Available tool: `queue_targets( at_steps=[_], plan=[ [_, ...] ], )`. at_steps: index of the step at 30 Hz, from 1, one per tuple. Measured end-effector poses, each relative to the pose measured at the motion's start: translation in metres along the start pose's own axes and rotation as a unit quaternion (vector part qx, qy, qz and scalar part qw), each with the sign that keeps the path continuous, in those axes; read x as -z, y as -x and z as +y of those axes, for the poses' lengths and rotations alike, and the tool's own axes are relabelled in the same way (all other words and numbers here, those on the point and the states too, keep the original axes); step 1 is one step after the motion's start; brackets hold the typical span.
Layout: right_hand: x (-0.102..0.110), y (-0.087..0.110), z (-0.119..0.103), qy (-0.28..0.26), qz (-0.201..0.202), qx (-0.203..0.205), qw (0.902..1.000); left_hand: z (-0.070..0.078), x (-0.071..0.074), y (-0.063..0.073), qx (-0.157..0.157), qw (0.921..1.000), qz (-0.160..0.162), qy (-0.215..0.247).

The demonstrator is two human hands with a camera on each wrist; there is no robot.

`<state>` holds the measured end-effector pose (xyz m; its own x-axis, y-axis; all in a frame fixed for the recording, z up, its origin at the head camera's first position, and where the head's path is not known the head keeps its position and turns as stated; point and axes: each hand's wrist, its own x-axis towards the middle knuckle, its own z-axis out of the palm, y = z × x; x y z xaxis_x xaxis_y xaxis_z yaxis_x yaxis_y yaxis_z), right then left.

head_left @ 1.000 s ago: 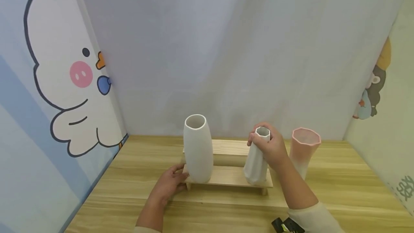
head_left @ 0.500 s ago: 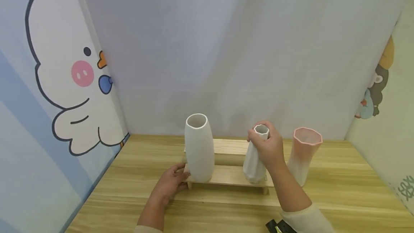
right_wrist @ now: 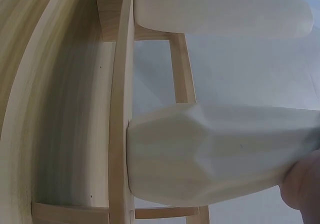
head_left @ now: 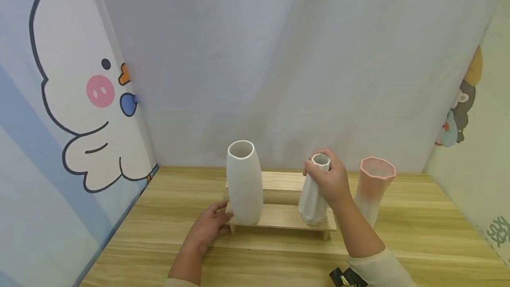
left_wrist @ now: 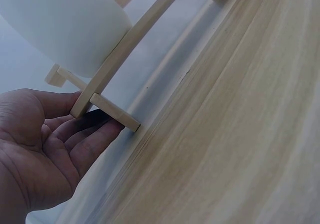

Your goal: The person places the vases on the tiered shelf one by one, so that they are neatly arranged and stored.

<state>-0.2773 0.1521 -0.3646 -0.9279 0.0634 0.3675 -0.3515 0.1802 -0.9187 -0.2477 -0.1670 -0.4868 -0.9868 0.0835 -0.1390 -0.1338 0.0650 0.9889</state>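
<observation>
My right hand [head_left: 332,180] grips the neck of a white faceted vase [head_left: 312,205] in the head view. The vase's base rests on the lower step of a two-step wooden stand [head_left: 279,216], near its right end; in the right wrist view the faceted vase [right_wrist: 215,151] meets the board. At the stand's left end, my left hand [head_left: 209,226] holds the lower step. The left wrist view shows that hand [left_wrist: 55,144] with its thumb at the board and its fingers under it by the leg. A tall smooth white vase [head_left: 245,185] stands upright on the step's left part.
Right of the stand, a pink-and-white vase [head_left: 374,185] stands on the wood-grain table [head_left: 430,234], partly behind my right forearm. A small black object [head_left: 346,277] lies by the right sleeve. A pale curtain [head_left: 279,56] hangs behind, with cartoon-printed walls on both sides.
My right hand and the faceted vase have shifted slightly left along the step, and the vase stands a little more upright. The left hand has stayed on the stand's end.
</observation>
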Motion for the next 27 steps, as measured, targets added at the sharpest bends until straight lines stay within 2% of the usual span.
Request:
queue_targets(
  at_steps=[8, 27],
  plan=[
    [-0.0011, 0.0001, 0.0016, 0.001, 0.003, 0.014, 0.9999, 0.0002, 0.0008, 0.0001, 0.000, 1.0000, -0.003, 0.000],
    [-0.0005, 0.0013, 0.0002, 0.000, -0.002, -0.007, 1.0000, -0.0010, 0.0028, -0.0017, 0.003, 0.9999, -0.015, 0.000]
  ],
)
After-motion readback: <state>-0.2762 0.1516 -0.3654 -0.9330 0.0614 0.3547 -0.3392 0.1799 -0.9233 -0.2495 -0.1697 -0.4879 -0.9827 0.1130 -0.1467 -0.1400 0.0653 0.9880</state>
